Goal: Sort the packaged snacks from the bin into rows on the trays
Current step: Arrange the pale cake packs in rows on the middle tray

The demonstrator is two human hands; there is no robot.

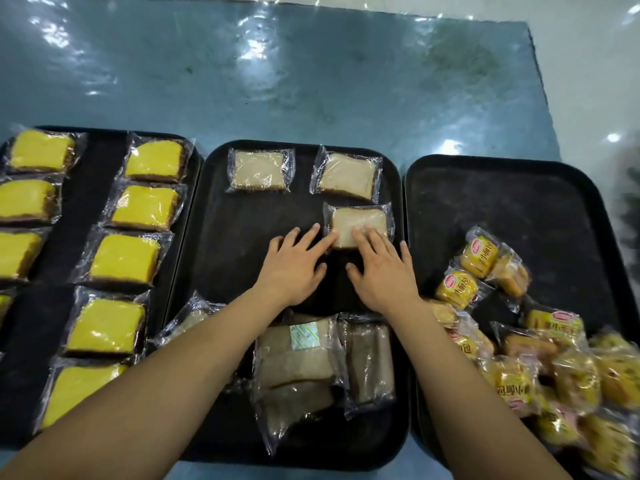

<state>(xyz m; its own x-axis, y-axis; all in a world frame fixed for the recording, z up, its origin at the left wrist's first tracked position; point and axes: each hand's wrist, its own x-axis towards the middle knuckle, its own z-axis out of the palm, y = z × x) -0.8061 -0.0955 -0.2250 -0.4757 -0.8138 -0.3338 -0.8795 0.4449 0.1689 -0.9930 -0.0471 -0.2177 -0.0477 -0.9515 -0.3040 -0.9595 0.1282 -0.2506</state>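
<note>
Three black trays lie side by side. On the middle tray (pixel 242 216) two wrapped pale bread slices (pixel 260 170) (pixel 347 176) sit in a row at the far end. A third pale slice (pixel 360 221) lies below the right one. My left hand (pixel 294 265) and my right hand (pixel 377 268) rest flat with fingers spread, fingertips touching that slice's near edge. A loose pile of pale and brown slices (pixel 304 368) sits at the tray's near end, partly hidden by my forearms.
The left tray (pixel 93 161) holds yellow cake packs (pixel 145 206) in two columns. The right tray (pixel 502 202) carries a heap of orange small-bread packets (pixel 519 368) at its near right. Beyond the trays lies a blue plastic-covered tabletop (pixel 311 81).
</note>
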